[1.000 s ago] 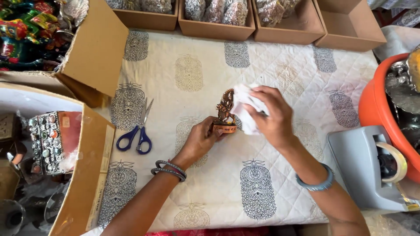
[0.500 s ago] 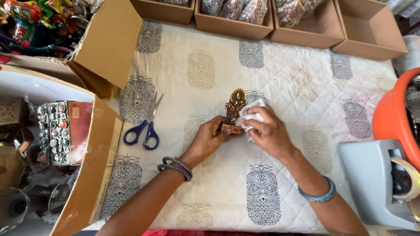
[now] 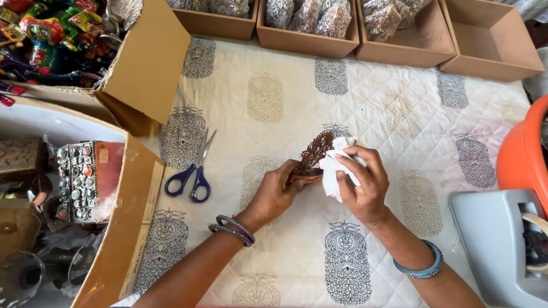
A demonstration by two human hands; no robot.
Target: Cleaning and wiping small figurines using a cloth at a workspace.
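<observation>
Quilted cream block-printed cloth covers the counter (image 3: 274,102). Left hand (image 3: 274,194) pinches the base of a small brown carved openwork figurine (image 3: 313,158), likely rigid and brittle. Right hand (image 3: 365,185) presses a soft white tissue (image 3: 334,168) against it.

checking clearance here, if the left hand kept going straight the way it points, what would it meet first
The left hand points up and to the right, gripping the brown carved figure. Straight on, it would likely first meet the white cloth held by the right hand.
</observation>
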